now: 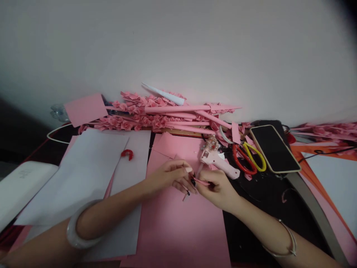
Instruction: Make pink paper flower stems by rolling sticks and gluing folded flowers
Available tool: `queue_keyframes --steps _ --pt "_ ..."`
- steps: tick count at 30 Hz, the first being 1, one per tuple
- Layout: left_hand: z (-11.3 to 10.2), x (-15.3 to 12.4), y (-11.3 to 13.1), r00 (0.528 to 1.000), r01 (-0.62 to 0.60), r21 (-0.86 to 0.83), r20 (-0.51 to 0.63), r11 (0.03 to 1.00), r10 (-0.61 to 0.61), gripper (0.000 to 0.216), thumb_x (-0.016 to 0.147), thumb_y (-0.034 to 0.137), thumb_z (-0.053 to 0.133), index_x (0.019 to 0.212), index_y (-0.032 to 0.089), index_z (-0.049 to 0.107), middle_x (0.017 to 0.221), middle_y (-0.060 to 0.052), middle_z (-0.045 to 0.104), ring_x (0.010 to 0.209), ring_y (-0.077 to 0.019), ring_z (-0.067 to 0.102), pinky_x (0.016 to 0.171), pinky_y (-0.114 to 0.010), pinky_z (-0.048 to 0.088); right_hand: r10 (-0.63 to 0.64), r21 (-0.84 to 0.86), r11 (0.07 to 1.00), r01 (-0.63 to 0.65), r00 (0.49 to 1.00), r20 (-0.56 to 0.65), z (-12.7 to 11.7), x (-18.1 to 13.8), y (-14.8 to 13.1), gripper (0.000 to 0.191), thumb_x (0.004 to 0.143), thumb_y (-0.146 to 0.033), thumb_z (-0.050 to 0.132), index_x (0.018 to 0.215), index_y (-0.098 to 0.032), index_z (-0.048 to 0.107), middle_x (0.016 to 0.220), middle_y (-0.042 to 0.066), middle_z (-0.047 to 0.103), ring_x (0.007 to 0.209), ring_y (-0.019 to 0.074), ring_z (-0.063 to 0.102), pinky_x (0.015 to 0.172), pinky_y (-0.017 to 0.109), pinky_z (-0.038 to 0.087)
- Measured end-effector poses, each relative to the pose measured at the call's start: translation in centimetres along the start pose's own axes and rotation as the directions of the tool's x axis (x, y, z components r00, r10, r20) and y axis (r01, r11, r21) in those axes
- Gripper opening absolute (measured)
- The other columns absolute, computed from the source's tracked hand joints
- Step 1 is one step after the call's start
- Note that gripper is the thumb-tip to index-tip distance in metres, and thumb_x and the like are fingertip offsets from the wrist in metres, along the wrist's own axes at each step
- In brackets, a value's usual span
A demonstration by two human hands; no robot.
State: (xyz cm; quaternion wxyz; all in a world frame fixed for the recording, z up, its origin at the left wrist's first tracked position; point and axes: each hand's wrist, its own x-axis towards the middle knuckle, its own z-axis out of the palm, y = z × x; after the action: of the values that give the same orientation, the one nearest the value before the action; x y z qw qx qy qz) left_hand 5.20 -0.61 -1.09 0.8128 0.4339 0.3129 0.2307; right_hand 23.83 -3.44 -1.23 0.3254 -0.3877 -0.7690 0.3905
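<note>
My left hand (174,176) and my right hand (216,190) meet over a large pink paper sheet (178,227). Both pinch a small pink paper strip (201,181) held between their fingertips. The fingers of each hand are curled closed on it. A pale bangle sits on my left wrist and a thin metal one on my right. A pink glue gun (217,160) lies just beyond my right hand.
White paper sheets (89,167) with a small red piece (127,154) lie at left. A pile of pink paper roses and rolled stems (167,113) runs along the wall. Red and yellow scissors (248,158) and a phone (275,149) lie at right.
</note>
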Motion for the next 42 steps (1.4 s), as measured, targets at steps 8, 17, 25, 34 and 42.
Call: queue_keyframes --steps 8,17,25,34,42 --pt "0.03 0.33 -0.34 0.985 -0.032 0.095 -0.167 0.995 0.047 0.023 0.073 0.028 0.070 0.073 0.014 0.052 0.061 0.003 0.061 0.057 -0.0086 0.063 0.057 -0.020 0.053 -0.159 -0.236 0.963 0.131 0.982 -0.101 0.00 -0.32 0.01 0.016 0.077 -0.012 0.058 0.075 -0.020 0.044 0.058 -0.007 0.038 0.049 0.0079 0.034 0.048 0.020 0.029" --pt "0.00 0.65 -0.45 0.973 -0.054 0.052 -0.220 0.997 0.065 0.029 0.067 0.029 0.074 0.077 0.015 0.051 0.062 0.003 0.063 0.057 -0.0090 0.062 0.057 -0.021 0.052 -0.225 -0.252 0.947 0.199 0.971 -0.079 -0.16 -0.50 -0.29 0.008 0.085 -0.012 0.052 0.083 -0.020 0.053 0.069 0.001 0.056 0.060 0.0126 0.050 0.055 0.024 0.039" --pt "0.13 0.50 -0.44 0.983 -0.046 0.036 -0.179 0.998 0.052 0.027 0.070 0.022 0.072 0.081 0.016 0.049 0.072 -0.001 0.069 0.067 -0.0145 0.069 0.060 -0.022 0.053 -0.031 -0.299 0.954 -0.015 0.989 -0.148 -0.09 -0.43 -0.60 0.012 0.084 -0.015 0.045 0.074 -0.020 0.043 0.061 -0.003 0.046 0.052 0.0111 0.040 0.051 0.025 0.033" --pt "0.34 0.46 -0.31 0.980 -0.018 0.032 -0.199 0.999 0.024 0.026 0.070 0.018 0.071 0.081 0.016 0.048 0.073 0.000 0.069 0.074 -0.0183 0.070 0.062 -0.023 0.052 0.059 -0.199 0.976 -0.088 0.987 -0.147 -0.03 0.03 -0.26 0.012 0.087 -0.013 0.041 0.077 -0.019 0.045 0.071 0.001 0.049 0.065 0.0142 0.044 0.061 0.028 0.036" --pt "0.36 0.52 -0.46 0.976 -0.030 0.040 -0.213 0.999 0.038 0.027 0.069 0.017 0.071 0.081 0.017 0.047 0.073 0.000 0.068 0.075 -0.0195 0.070 0.060 -0.022 0.052 0.267 0.206 0.950 -0.235 0.952 -0.147 0.54 -0.01 0.04 0.017 0.089 -0.022 0.044 0.073 -0.020 0.042 0.075 0.001 0.053 0.052 0.0100 0.049 0.049 0.024 0.040"
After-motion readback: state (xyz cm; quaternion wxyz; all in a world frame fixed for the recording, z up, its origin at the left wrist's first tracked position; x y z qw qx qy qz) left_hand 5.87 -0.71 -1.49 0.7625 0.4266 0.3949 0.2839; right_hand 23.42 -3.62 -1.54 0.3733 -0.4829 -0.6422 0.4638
